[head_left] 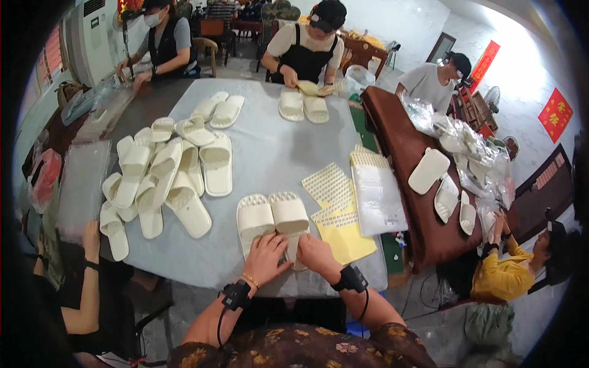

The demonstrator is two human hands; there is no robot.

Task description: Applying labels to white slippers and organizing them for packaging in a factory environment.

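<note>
Both hands' fingers curled on cream slipper pair (273, 218) heels; grip seemingly light.

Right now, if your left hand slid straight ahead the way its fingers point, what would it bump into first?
Probably the pair of cream foam slippers: the left hand already rests at their near end, fingers pointing up and right onto the soles. Depth is hard to judge here.

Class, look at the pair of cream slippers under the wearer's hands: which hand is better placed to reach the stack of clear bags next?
Probably the right hand. It rests on the right slipper, on the side where the clear bags lie. The left hand would have to cross over.
</note>
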